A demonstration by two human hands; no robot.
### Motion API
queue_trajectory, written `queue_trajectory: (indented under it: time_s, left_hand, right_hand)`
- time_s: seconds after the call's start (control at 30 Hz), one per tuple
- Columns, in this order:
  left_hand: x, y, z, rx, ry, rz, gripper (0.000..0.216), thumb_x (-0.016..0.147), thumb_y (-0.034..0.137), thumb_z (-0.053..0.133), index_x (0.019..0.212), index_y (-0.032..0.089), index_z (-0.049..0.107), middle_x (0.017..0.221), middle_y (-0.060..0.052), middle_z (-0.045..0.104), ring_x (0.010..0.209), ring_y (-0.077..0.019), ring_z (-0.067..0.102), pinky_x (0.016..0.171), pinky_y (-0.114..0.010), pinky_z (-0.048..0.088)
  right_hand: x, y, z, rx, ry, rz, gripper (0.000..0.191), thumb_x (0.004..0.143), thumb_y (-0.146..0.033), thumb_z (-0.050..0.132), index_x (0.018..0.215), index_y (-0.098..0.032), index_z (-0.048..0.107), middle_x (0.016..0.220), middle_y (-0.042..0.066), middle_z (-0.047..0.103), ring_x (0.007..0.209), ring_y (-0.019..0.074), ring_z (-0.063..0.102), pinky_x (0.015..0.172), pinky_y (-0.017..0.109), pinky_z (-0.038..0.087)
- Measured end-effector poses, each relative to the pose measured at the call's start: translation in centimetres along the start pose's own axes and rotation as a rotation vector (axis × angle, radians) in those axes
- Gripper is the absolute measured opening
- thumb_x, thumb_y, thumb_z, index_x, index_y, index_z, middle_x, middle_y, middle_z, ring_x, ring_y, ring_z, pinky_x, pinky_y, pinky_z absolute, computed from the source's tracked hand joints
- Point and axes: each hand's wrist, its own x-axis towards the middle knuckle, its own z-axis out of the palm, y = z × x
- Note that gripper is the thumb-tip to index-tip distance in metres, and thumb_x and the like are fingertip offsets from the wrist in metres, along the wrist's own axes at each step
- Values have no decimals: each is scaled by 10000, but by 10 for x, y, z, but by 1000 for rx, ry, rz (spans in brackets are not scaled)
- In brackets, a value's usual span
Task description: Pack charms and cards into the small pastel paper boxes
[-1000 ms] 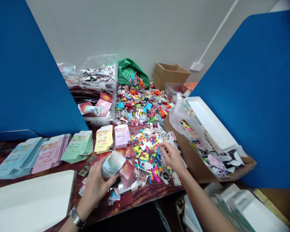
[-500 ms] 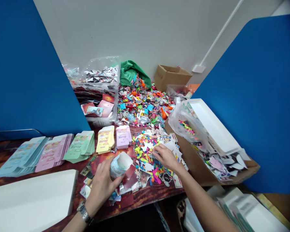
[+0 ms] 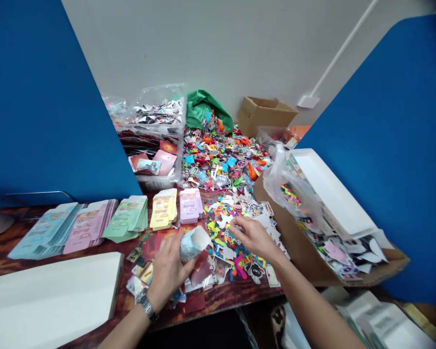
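My left hand (image 3: 169, 261) is wrapped round a small light-blue paper box (image 3: 193, 244), squeezed so that its open end gapes towards the right. Just to the right, my right hand (image 3: 252, 235) is over a pile of small bright plastic pieces (image 3: 218, 235) mixed with white-edged cut-out stickers (image 3: 256, 271). Its thumb and forefinger come close together at the pile; what is between them, if anything, cannot be made out. Under the left hand lie reddish cards (image 3: 201, 271) and other flat pieces.
Stacks of flat blue (image 3: 45, 228), pink (image 3: 89, 225), green (image 3: 125, 218), yellow (image 3: 163, 208) and purple boxes (image 3: 191, 206) line the table. A white tray (image 3: 54, 295) lies front left, a cardboard carton (image 3: 294, 242) right. Colourful trinkets (image 3: 218, 160) heap behind, between blue partitions (image 3: 396, 145).
The whole view has shifted, so things sit further right. The blue box leans more to the right, and my left hand has come nearer the right hand, which stays at the pile.
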Motion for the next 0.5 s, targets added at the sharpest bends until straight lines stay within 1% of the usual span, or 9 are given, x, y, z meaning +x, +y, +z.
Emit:
queue_trajectory:
  time_s: [0.07,0.1,0.2,0.27,0.37,0.43,0.5]
  left_hand:
    - [2,6,5,25,10,6,659,795,302,633,1378,126,382,1194,-147,582,1082,-306,533,891,-426,479]
    - [3,10,7,38,9,5,664,793,284,630,1385,124,374,1189,-146,581,1074,-306,532,882,-424,482]
    - [4,17,10,79,-2,10,656,794,233,614,1392,132,366,1199,-144,572,1072,-309,520,873,-426,486]
    - [3,16,10,82,0,32,661,792,202,600,1400,139,349,1212,-144,565,1089,-307,512,896,-435,479]
    - [2,10,15,32,4,39,689,794,203,595,1416,147,305,1218,-144,560,1102,-297,518,922,-441,472]
    - [2,5,19,-10,1,26,699,805,241,599,1423,158,284,1232,-148,554,1116,-297,524,925,-447,475]
    - [4,1,23,-43,-5,18,702,804,258,602,1424,170,285,1246,-152,550,1137,-305,528,935,-461,473]
  right_hand:
    - [3,-21,-3,85,18,-51,217,967,-339,468,853,-211,602,827,0,667,779,148,612,680,237,384]
    - [5,-30,-1,89,5,-82,202,962,-338,483,866,-214,610,837,0,672,783,149,617,679,236,384]
    - [13,-50,13,-6,-55,-155,126,936,-305,541,912,-218,630,891,19,686,803,168,633,675,244,386]
    - [18,-54,24,-34,-63,-184,85,922,-274,564,913,-213,622,903,27,681,798,173,631,668,245,391]
    - [22,-54,37,112,-38,-230,15,914,-221,574,917,-212,586,892,12,663,811,153,616,699,231,416]
    - [21,-54,43,215,11,-236,36,911,-180,560,929,-211,564,890,13,647,828,148,604,721,227,431]
    - [18,-57,46,248,81,-236,74,908,-144,526,938,-207,551,902,32,630,848,161,594,733,241,445]
